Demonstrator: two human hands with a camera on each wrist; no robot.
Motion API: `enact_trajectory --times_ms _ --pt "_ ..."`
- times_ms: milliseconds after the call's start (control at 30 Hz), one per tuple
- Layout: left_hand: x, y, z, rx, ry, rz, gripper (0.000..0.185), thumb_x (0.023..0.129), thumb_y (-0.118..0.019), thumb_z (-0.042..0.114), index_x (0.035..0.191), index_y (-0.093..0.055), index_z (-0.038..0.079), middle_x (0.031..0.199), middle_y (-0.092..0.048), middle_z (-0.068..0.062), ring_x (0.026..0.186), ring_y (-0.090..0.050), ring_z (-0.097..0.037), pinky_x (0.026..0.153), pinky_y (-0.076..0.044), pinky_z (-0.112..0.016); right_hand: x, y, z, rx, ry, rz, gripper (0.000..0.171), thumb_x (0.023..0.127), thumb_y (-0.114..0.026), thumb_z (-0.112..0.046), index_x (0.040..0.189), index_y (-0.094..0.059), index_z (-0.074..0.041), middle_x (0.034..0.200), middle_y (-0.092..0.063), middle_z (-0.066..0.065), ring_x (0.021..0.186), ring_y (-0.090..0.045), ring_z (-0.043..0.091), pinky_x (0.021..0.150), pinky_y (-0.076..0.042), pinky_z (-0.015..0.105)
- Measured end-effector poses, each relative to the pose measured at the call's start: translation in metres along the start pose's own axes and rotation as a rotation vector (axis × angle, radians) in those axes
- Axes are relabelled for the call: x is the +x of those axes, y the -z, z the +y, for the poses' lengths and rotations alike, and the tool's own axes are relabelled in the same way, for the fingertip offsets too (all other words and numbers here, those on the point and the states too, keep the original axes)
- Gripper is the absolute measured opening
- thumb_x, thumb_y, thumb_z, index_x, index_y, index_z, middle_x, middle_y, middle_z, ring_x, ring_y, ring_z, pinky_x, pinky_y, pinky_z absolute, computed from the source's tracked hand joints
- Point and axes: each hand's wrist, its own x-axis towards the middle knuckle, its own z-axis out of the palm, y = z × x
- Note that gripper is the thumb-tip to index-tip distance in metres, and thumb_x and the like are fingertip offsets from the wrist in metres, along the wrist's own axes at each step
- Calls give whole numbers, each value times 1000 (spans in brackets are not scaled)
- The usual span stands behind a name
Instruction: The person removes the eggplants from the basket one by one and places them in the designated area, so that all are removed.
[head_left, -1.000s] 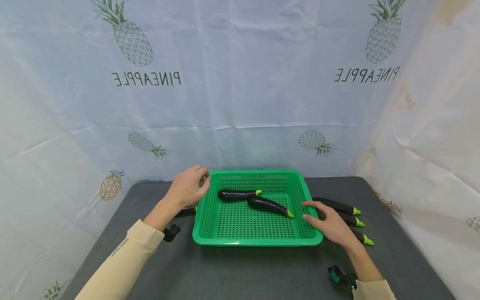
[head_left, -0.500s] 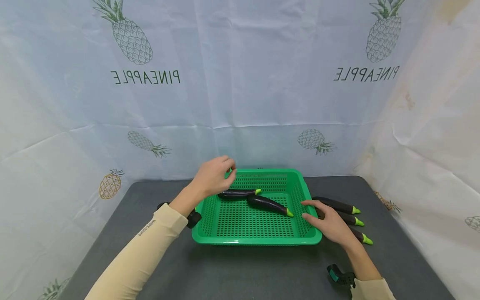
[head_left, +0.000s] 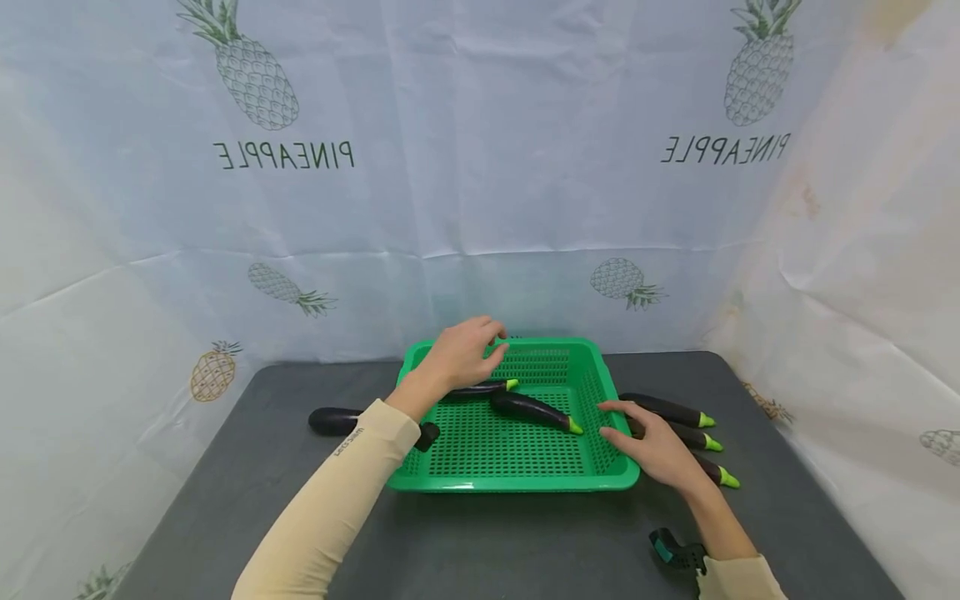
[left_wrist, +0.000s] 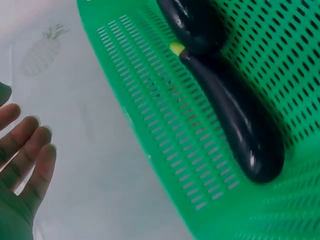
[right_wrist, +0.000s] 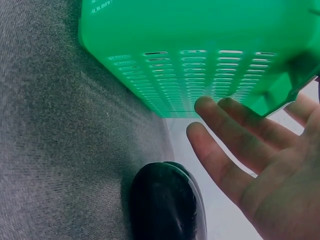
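A green plastic basket [head_left: 517, 482] stands on the dark table, holding two eggplants: a curved front one [head_left: 532, 412] and a back one [head_left: 480, 389], partly hidden by my left arm. My left hand [head_left: 465, 354] is over the basket's back left part with nothing in it; its fingers appear loosely spread in the left wrist view. At the basket's right rim, my right hand [head_left: 651, 442] has thumb and index finger over the edge. In the right wrist view its other fingers [right_wrist: 237, 132] extend below the rim along the outer wall.
Another eggplant [head_left: 332, 421] lies left of the basket, partly covered by my left sleeve. Several eggplants, such as the back one [head_left: 671, 410], lie right of it beside my right hand. A pineapple-printed cloth [head_left: 480, 167] hangs behind the table.
My left hand has moved right, from the basket's left rim to over its back part. The eggplant on the left shows more now. My right hand has kept its place at the rim.
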Motion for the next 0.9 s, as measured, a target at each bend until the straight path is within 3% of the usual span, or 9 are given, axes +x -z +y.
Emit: enact_trajectory --times_ms 200,400,533,667,900 --pt "11 -19 1 -2 4 -12 18 104 -60 22 113 -69 11 107 -67 -7 94 -63 -21 78 -54 -37 0 0 1 -4 4 9 45 102 -66 -30 141 -58 -11 142 -57 14 123 -57 35 86 -50 48" --pt "19 -40 7 -31 50 -93 24 107 -54 26 121 -67 11 119 -64 -7 108 -61 -24 92 -52 -40 -1 0 2 -9 12 10 43 102 -66 -29 141 -59 -12 141 -57 13 121 -59 33 86 -51 46" --pt "22 -54 11 17 43 -140 27 107 -53 30 123 -67 13 119 -62 -5 106 -60 -24 91 -51 -41 -1 0 1 -8 10 8 43 102 -66 -30 141 -59 -13 140 -58 13 117 -60 31 84 -51 44" --pt "23 -68 17 75 12 -252 33 107 -53 36 132 -64 16 124 -59 -5 106 -58 -24 90 -50 -41 -1 -1 1 -8 7 8 43 102 -66 -30 140 -59 -13 139 -59 13 116 -61 30 84 -51 44" --pt "23 -85 29 116 11 -461 49 106 -50 48 150 -51 24 142 -49 -6 125 -50 -26 104 -43 -46 0 -1 0 -5 -8 12 43 101 -66 -31 140 -60 -13 137 -59 13 114 -61 30 85 -52 44"
